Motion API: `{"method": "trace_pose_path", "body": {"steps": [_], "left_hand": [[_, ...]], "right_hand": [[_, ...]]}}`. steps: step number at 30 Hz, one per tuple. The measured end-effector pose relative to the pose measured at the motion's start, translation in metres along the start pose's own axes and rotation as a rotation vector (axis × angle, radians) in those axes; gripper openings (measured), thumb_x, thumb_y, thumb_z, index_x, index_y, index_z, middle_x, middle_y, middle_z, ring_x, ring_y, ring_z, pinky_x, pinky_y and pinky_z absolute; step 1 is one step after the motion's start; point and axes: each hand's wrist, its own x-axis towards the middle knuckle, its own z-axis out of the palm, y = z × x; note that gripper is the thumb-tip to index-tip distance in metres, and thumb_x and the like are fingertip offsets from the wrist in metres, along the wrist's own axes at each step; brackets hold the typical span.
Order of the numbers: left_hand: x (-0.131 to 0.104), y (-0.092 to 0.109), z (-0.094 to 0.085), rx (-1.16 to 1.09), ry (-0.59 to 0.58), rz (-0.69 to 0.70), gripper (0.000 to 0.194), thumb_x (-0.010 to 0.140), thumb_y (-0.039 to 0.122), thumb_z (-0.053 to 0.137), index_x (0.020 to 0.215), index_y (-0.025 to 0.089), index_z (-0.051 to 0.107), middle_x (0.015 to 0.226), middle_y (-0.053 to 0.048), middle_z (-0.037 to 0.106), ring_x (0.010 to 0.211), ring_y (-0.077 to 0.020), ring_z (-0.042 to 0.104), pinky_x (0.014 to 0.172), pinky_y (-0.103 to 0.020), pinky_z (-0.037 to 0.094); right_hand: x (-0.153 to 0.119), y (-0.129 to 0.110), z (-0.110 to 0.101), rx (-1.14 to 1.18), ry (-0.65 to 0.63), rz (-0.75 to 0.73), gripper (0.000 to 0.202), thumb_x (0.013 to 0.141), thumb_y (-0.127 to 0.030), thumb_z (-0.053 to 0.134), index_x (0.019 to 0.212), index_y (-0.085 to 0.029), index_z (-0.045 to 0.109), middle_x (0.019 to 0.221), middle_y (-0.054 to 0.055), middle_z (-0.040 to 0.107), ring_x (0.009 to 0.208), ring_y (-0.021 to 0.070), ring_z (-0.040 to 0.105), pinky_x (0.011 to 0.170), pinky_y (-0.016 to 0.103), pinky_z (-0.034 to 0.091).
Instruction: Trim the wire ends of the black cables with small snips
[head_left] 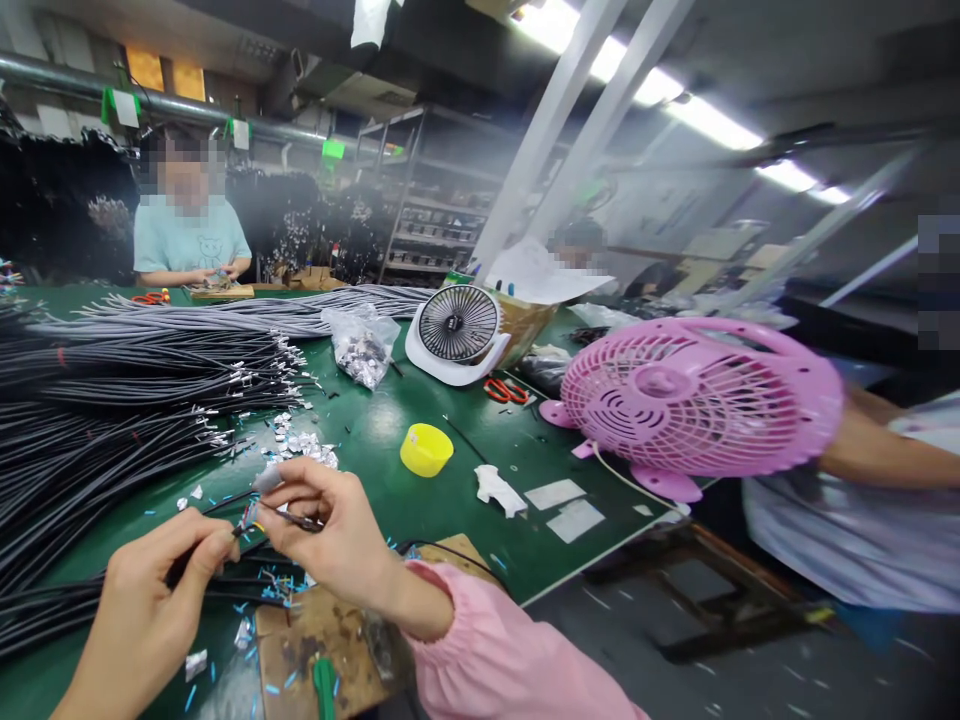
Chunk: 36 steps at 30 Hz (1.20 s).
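My left hand (161, 590) is closed, with thumb and forefinger pinching the end of a black cable (234, 532). Thin coloured wires (253, 520) fan out of that end towards my right hand (337, 525). The right fingers are also closed, around a thin dark piece (301, 521) whose kind I cannot make out; its tip is close to the wires. A grey cover (267, 480) sits on one right fingertip. Below the hands, a stained wooden board (300, 640) has a green-handled tool (325, 685) on it, among blue wire scraps.
Bundles of black cables (135, 430) fill the left of the green table (375, 430). A yellow tape roll (426, 450), a white fan (457, 335), orange-handled scissors (506, 391) and a bag of parts (364, 345) stand beyond. A pink fan (697, 400) is at right, by another person's arm (885, 445).
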Motion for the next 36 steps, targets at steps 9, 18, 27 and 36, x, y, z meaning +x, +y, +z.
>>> {"method": "trace_pose_path", "body": {"steps": [9,18,27,36], "left_hand": [[-0.002,0.003,-0.002,0.064,-0.001,-0.042,0.042,0.093,0.050,0.055,0.063,0.025,0.071,0.055,0.004,0.064,0.048,-0.0129,0.058,0.045,-0.019,0.044],[0.001,0.004,-0.003,0.012,-0.011,-0.029,0.046,0.094,0.053,0.053,0.059,0.024,0.065,0.053,0.003,0.062,0.045,-0.0128,0.054,0.042,-0.020,0.041],[-0.006,0.011,0.003,-0.016,0.135,-0.033,0.032,0.088,0.046,0.063,0.065,0.026,0.072,0.054,0.006,0.066,0.044,-0.0112,0.058,0.042,-0.019,0.043],[-0.013,0.008,0.009,0.134,0.349,0.172,0.011,0.090,0.034,0.069,0.083,0.028,0.074,0.071,0.008,0.072,0.055,-0.0093,0.062,0.058,-0.018,0.049]], "right_hand": [[-0.009,0.006,-0.005,-0.528,0.035,-0.490,0.009,0.090,-0.017,0.067,0.092,-0.022,0.075,0.074,0.001,0.078,0.059,0.0135,0.070,0.061,0.021,0.058],[-0.002,0.007,-0.003,-0.316,-0.036,-0.297,0.028,0.077,-0.009,0.074,0.103,-0.019,0.074,0.087,0.001,0.081,0.069,0.0140,0.075,0.062,0.020,0.059],[-0.006,-0.001,-0.002,-0.346,0.173,-0.427,0.010,0.087,-0.022,0.066,0.089,-0.020,0.076,0.074,0.002,0.078,0.059,0.0138,0.069,0.057,0.022,0.055],[-0.015,0.001,-0.002,-0.534,0.107,-0.437,0.018,0.091,-0.031,0.069,0.075,-0.022,0.067,0.059,-0.001,0.068,0.045,0.0123,0.058,0.045,0.022,0.047]]}}
